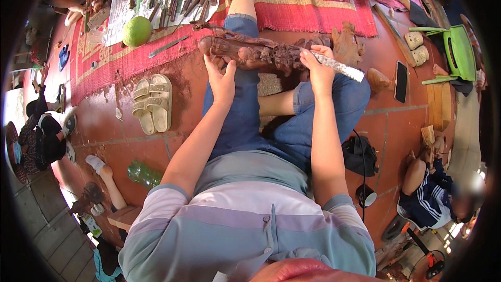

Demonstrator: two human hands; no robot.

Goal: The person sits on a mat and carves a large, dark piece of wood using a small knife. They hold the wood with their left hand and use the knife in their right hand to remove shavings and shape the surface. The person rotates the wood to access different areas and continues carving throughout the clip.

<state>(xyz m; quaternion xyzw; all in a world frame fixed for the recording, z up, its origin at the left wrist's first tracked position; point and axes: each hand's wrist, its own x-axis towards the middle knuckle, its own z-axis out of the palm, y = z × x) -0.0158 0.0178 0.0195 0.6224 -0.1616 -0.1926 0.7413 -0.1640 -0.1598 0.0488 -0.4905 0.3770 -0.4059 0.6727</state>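
A long dark-brown wood carving with rounded, knobbly figures lies across my legs. My left hand grips the underside of its left end, thumb and forefinger apart against the wood. Over the right part of the carving, my right hand is closed round a stick-shaped tool with a white speckled handle. The handle sticks out to the right. The tool's working end is hidden by my fingers and the wood, so I cannot tell its kind.
Many carving tools lie on paper over a red mat. Near it are a green round fruit, a thin blade and sandals. To the right are a phone, a green chair and a seated person.
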